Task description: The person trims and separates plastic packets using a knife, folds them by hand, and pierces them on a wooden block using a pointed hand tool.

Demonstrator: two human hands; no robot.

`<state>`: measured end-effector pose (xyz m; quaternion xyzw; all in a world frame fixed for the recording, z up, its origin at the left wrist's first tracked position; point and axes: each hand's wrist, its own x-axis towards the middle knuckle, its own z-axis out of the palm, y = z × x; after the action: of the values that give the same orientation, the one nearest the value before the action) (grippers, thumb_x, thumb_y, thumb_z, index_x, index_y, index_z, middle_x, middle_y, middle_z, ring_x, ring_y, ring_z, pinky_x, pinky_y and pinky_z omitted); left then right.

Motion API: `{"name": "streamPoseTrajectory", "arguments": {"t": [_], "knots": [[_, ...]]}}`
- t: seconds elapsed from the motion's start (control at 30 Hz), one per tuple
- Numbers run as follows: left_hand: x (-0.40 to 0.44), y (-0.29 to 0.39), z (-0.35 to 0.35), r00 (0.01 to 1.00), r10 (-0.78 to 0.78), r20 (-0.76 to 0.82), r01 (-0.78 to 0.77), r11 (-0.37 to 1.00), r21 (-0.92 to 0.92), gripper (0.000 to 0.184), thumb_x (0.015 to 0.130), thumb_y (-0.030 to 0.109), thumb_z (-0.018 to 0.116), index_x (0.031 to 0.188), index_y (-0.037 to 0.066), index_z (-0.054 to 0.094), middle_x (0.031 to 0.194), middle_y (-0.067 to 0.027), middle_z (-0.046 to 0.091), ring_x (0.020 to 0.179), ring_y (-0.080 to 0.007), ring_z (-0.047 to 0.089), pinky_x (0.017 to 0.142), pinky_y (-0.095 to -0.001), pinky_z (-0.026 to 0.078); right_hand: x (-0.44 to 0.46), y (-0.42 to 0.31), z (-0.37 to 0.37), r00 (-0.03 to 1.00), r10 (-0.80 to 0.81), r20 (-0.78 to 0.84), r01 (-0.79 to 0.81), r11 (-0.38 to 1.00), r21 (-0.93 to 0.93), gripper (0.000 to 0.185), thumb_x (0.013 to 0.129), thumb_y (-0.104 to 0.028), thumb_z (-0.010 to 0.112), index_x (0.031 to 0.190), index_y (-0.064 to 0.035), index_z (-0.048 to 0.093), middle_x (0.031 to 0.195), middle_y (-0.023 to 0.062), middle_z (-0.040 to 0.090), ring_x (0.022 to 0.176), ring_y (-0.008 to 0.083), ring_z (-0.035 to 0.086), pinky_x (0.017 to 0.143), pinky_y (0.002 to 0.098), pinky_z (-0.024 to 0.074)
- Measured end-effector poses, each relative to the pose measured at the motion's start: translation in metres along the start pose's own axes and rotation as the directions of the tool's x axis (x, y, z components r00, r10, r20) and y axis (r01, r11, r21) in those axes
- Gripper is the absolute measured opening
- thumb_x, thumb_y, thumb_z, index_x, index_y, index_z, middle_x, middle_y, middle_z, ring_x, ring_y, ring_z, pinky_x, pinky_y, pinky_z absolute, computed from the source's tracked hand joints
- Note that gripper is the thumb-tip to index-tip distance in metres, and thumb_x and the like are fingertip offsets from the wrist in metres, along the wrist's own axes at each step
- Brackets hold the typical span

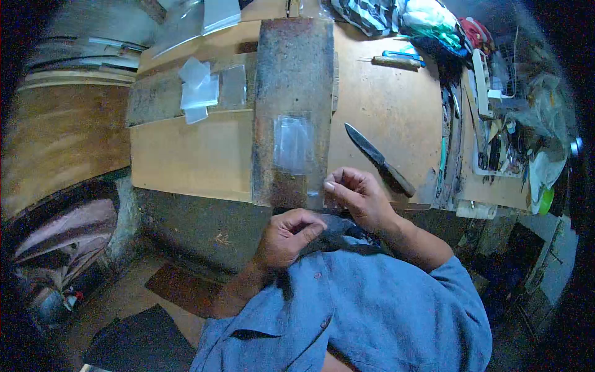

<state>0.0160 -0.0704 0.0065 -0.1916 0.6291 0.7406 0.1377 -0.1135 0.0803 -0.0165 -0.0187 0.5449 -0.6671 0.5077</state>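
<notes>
My left hand point(288, 239) is held in front of my blue shirt, just off the near edge of the table. Its thumb and fingertips are pinched together. A little higher and to the right, my right hand point(361, 198) is also closed in a pinch, near the lower right corner of a long worn board point(294, 68). Anything between the fingertips of either hand is too small to make out. On the board lies a clear plastic piece point(294, 144). To the right of it, a knife point(372, 152) with a wooden handle rests on the table, close to my right hand.
Several loose clear plastic pieces point(199, 96) lie at the left on another board point(155, 99). A wooden-handled pointed tool point(396, 62) is at the back right. Along the right side are a white tray point(496, 172) of small items and plastic bags point(434, 28).
</notes>
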Motion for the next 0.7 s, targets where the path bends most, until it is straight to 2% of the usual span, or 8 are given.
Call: {"name": "streamPoseTrajectory", "arguments": {"t": [0.1, 0.17, 0.23, 0.33, 0.43, 0.57, 0.63, 0.7], "knots": [[-0.005, -0.006, -0.014, 0.998, 0.017, -0.054, -0.018, 1.0, -0.014, 0.01, 0.087, 0.008, 0.061, 0.088, 0.0, 0.065, 0.088, -0.0051, 0.066, 0.084, -0.0114, 0.06, 0.076, -0.0261, 0.047, 0.003, -0.008, 0.013, 0.994, -0.065, -0.083, 0.065, 0.998, -0.003, 0.014, 0.089, -0.016, 0.06, 0.091, -0.0017, 0.06, 0.076, -0.0004, 0.059, 0.069, 0.0073, 0.055, 0.061, 0.0218, 0.0434], [-0.005, -0.005, -0.024, 0.983, 0.056, -0.173, -0.069, 0.995, -0.07, 0.011, 0.088, 0.009, 0.06, 0.09, 0.0, 0.065, 0.089, -0.006, 0.066, 0.084, -0.0115, 0.06, 0.075, -0.0261, 0.048, 0.003, -0.025, 0.019, 0.948, -0.229, -0.221, 0.177, 0.956, -0.235, 0.014, 0.09, -0.014, 0.059, 0.093, -0.0007, 0.061, 0.076, 0.0016, 0.061, 0.068, 0.008, 0.056, 0.061, 0.0217, 0.0438], [-0.005, -0.003, -0.038, 0.952, 0.087, -0.294, -0.127, 0.985, -0.119, 0.012, 0.089, 0.01, 0.059, 0.092, 0.0, 0.064, 0.091, -0.0068, 0.067, 0.085, -0.0117, 0.061, 0.075, -0.0262, 0.048, 0.002, -0.037, 0.022, 0.93, -0.256, -0.263, 0.229, 0.965, -0.13, 0.013, 0.09, -0.013, 0.058, 0.091, -0.0008, 0.061, 0.076, 0.0013, 0.06, 0.067, 0.0079, 0.054, 0.06, 0.0219, 0.0431], [-0.004, -0.007, -0.066, 0.881, -0.034, -0.473, -0.052, 0.985, -0.167, 0.018, 0.09, 0.017, 0.057, 0.09, 0.001, 0.064, 0.09, -0.0108, 0.068, 0.077, -0.0137, 0.064, 0.068, -0.0248, 0.05, -0.013, -0.07, 0.043, 0.994, -0.074, -0.082, 0.067, 0.994, -0.091, 0.011, 0.088, -0.011, 0.059, 0.086, -0.0005, 0.06, 0.074, 0.0024, 0.059, 0.065, 0.0087, 0.055, 0.058, 0.0228, 0.0433], [-0.005, -0.012, -0.084, 0.936, 0.025, -0.351, -0.098, 0.976, -0.192, 0.015, 0.091, 0.016, 0.057, 0.092, 0.002, 0.063, 0.087, -0.0059, 0.067, 0.075, -0.01, 0.062, 0.065, -0.0217, 0.047, -0.009, -0.068, 0.067, 0.976, 0.112, 0.185, -0.062, 0.965, -0.253, 0.012, 0.084, -0.011, 0.065, 0.085, 0.0004, 0.061, 0.078, 0.0032, 0.06, 0.072, 0.0108, 0.057, 0.065, 0.0242, 0.0453], [-0.006, -0.028, -0.096, 0.976, 0.021, -0.219, -0.052, 0.989, -0.139, 0.013, 0.091, 0.014, 0.057, 0.093, 0.002, 0.063, 0.084, -0.0039, 0.065, 0.069, -0.0082, 0.058, 0.064, -0.0219, 0.046, 0.029, -0.017, 0.089, 0.951, -0.299, 0.082, 0.296, 0.8, -0.523, 0.011, 0.085, -0.009, 0.064, 0.09, 0.0008, 0.062, 0.093, 0.0046, 0.062, 0.086, 0.0103, 0.057, 0.077, 0.0246, 0.046], [-0.005, -0.032, -0.096, 0.986, 0.02, -0.163, -0.084, 0.917, -0.391, 0.012, 0.09, 0.013, 0.057, 0.093, 0.002, 0.062, 0.082, -0.0019, 0.063, 0.068, -0.0068, 0.054, 0.065, -0.0221, 0.046, 0.039, -0.015, 0.1, 0.883, -0.467, 0.05, 0.403, 0.699, -0.59, 0.011, 0.085, -0.007, 0.064, 0.092, 0.0008, 0.062, 0.098, 0.0048, 0.062, 0.09, 0.0101, 0.057, 0.08, 0.0248, 0.0459], [-0.005, -0.027, -0.098, 0.981, 0.056, -0.185, -0.129, 0.902, -0.411, 0.012, 0.09, 0.012, 0.057, 0.093, 0.002, 0.062, 0.082, -0.0015, 0.063, 0.07, -0.0066, 0.054, 0.067, -0.0224, 0.046, 0.045, -0.017, 0.11, 0.995, -0.098, 0.002, 0.095, 0.961, -0.259, 0.012, 0.084, -0.007, 0.064, 0.094, 0.0009, 0.062, 0.099, 0.0061, 0.063, 0.091, 0.0123, 0.058, 0.082, 0.025, 0.0458]]}}
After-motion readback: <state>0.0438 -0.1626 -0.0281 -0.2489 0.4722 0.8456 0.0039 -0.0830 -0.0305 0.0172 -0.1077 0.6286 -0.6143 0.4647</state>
